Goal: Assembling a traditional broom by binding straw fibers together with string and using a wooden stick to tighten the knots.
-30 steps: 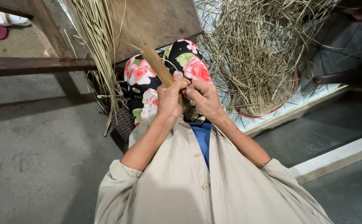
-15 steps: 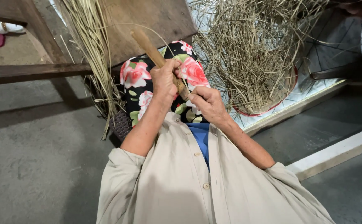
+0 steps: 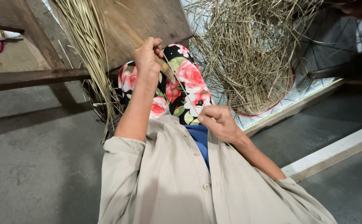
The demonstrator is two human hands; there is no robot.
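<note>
The left hand [image 3: 147, 58] is closed in a fist around a wooden stick [image 3: 164, 68], gripping it partway along its length; the stick slants from far left, where it blends into the brown board behind, down toward the near right, with its lower end poking out just below the fist. The right hand [image 3: 219, 123] sits nearer and to the right, its fingers pinched narrowly together on a thin pale straw strand [image 3: 186, 93]. That strand runs taut from the pinch up and to the left toward the lower end of the stick, so it spans the gap between the two hands, which are held well apart. Both hands work above a lap covered in black cloth with pink roses [image 3: 185, 89]. Just left of the left forearm, a straight bundle of straw [image 3: 90, 54] leans against a wooden bench [image 3: 31, 76]. Far right of the hands, a loose tangled heap of straw [image 3: 251, 54] rests in a round tray with a red rim [image 3: 286, 96]. The floor [image 3: 36, 166] is grey concrete.
</note>
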